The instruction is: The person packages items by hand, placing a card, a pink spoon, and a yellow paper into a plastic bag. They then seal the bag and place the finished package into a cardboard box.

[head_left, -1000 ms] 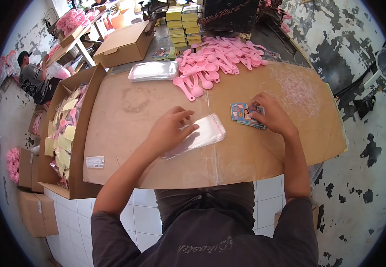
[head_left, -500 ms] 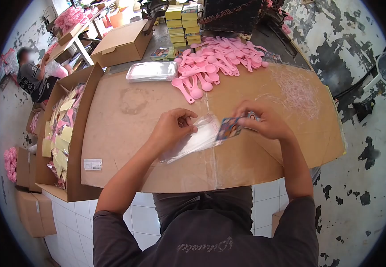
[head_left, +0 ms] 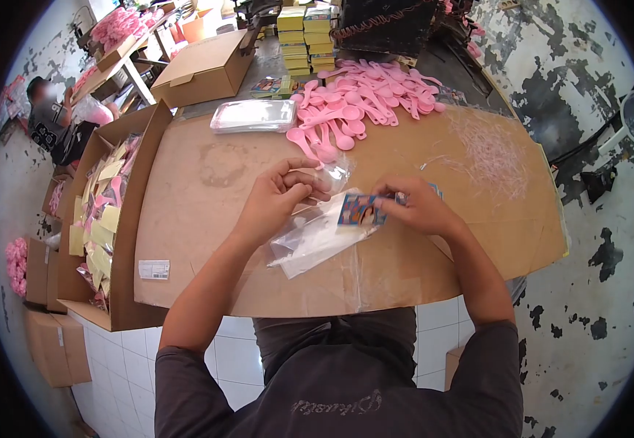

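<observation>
My left hand (head_left: 277, 198) pinches the mouth of a clear plastic bag (head_left: 335, 174), lifted off a stack of clear bags (head_left: 310, 241) lying on the cardboard-covered table (head_left: 207, 241). A small printed picture card (head_left: 361, 210) is gripped by my right hand (head_left: 415, 206), its edge at the bag's opening above the stack. Behind my right hand, a corner of the remaining card pile (head_left: 434, 191) peeks out. A heap of pink plastic spoons (head_left: 361, 98) lies at the table's far side.
A wrapped pack of clear bags (head_left: 253, 115) sits far left. An open carton of filled packets (head_left: 105, 212) stands along the table's left edge. Thin plastic strips (head_left: 489, 150) litter the right. A closed carton (head_left: 204, 69) and yellow stacks (head_left: 304, 36) lie beyond. A person (head_left: 50, 120) sits at far left.
My right hand picked a card off the pile and carried it left to the bag. My left hand lifted one bag's mouth up from the stack.
</observation>
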Available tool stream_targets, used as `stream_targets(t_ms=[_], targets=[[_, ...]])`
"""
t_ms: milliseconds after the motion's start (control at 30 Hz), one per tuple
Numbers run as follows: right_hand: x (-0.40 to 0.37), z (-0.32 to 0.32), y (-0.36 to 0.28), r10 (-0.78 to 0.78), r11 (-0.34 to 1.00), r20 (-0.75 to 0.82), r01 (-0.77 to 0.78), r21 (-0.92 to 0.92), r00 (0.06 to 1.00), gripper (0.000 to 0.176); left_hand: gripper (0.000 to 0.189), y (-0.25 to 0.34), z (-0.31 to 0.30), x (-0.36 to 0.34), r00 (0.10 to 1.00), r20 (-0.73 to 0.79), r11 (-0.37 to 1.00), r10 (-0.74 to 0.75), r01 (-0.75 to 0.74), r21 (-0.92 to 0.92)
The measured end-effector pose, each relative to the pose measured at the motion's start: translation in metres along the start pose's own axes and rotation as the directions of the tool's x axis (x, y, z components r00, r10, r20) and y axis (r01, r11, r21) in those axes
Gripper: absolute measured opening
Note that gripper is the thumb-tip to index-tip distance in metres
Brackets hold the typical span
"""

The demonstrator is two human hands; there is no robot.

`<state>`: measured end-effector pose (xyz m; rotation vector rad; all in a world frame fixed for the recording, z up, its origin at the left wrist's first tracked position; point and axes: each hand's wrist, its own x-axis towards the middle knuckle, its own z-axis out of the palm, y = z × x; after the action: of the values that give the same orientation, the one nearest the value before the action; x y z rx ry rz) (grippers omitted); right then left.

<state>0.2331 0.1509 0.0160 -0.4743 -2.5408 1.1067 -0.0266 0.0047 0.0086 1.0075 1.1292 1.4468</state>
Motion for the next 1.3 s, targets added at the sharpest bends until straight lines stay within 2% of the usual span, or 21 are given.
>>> stream_targets(t_ms=[33,133,167,233,333,433,533,633,667,733,833,933,1033,1133,1167,1233,1300], targets=[[0.001,-0.004,-0.002,0.045,0.999,-0.047,-0.046,-0.011,0.998,0.023,0.023,0.001,-0.001,-0.001,1.0,0.016,1.0,-0.008,0.008,0.003],[0.004,-0.006,-0.007,0.157,0.983,-0.153,-0.139,0.122,0.976,0.024,0.024,0.001,0.002,-0.003,0.995,0.06,0.996,-0.083,0.082,0.025],[0.005,-0.006,-0.009,0.147,0.972,-0.184,-0.108,0.207,0.972,0.023,0.024,0.0,0.004,-0.004,0.99,0.072,0.993,-0.118,0.115,0.036],[0.009,-0.006,-0.012,0.133,0.929,-0.243,-0.035,0.37,0.961,0.023,0.027,-0.002,0.008,-0.006,0.994,0.081,0.992,-0.078,0.07,0.103],[0.012,-0.011,-0.031,0.128,0.915,-0.296,0.002,0.403,0.947,0.02,0.029,-0.007,0.01,-0.006,0.995,0.084,0.988,-0.057,0.044,0.151],[0.01,-0.017,-0.039,0.061,0.994,-0.255,-0.035,0.104,0.965,0.018,0.028,-0.007,0.014,-0.007,0.996,0.051,0.986,-0.077,0.069,0.152],[0.014,-0.021,-0.051,-0.114,0.987,-0.189,0.09,-0.131,0.975,0.017,0.027,-0.004,0.018,-0.01,0.994,0.061,0.973,-0.086,0.07,0.221],[0.022,-0.008,-0.048,-0.336,0.935,-0.098,0.319,-0.158,0.937,0.023,0.026,-0.005,0.022,-0.014,0.99,0.098,0.931,-0.099,0.058,0.36],[0.023,-0.004,-0.051,-0.234,0.97,-0.089,0.226,-0.095,0.968,0.022,0.026,-0.006,0.023,-0.015,0.988,0.108,0.91,-0.107,0.054,0.41],[0.022,0.003,-0.063,-0.028,0.999,-0.051,0.03,0.028,0.998,0.02,0.025,-0.012,0.024,-0.015,0.993,0.111,0.951,-0.047,0.011,0.308],[0.029,0.013,-0.045,0.081,0.947,-0.299,0.02,0.321,0.951,0.02,0.026,-0.011,0.022,-0.012,0.998,0.056,0.981,0.005,-0.016,0.192],[0.026,0.01,-0.04,-0.034,0.997,-0.191,0.045,0.057,0.981,0.021,0.026,-0.007,0.019,-0.011,1.0,0.013,0.985,-0.026,0.023,0.173],[0.037,0.008,-0.034,-0.257,0.965,-0.036,0.259,0.042,0.966,0.023,0.025,-0.008,0.017,-0.011,1.0,-0.008,0.969,-0.03,0.031,0.243],[0.076,-0.005,-0.002,-0.062,0.997,-0.156,0.067,0.03,0.986,0.026,0.026,-0.005,0.018,-0.011,0.999,-0.026,0.959,-0.04,0.046,0.28],[0.094,-0.006,0.01,-0.188,0.978,-0.239,0.159,-0.133,0.953,0.027,0.026,-0.003,0.019,-0.011,0.998,-0.029,0.957,-0.05,0.056,0.285],[0.128,-0.001,0.035,-0.457,0.841,-0.334,0.279,-0.463,0.824,0.029,0.027,-0.011,0.018,-0.009,0.999,-0.022,0.964,-0.026,0.031,0.266],[0.139,0.004,0.051,-0.476,0.756,-0.211,0.274,-0.595,0.854,0.034,0.026,-0.012,0.018,-0.011,1.0,-0.027,0.971,-0.013,0.019,0.239]])
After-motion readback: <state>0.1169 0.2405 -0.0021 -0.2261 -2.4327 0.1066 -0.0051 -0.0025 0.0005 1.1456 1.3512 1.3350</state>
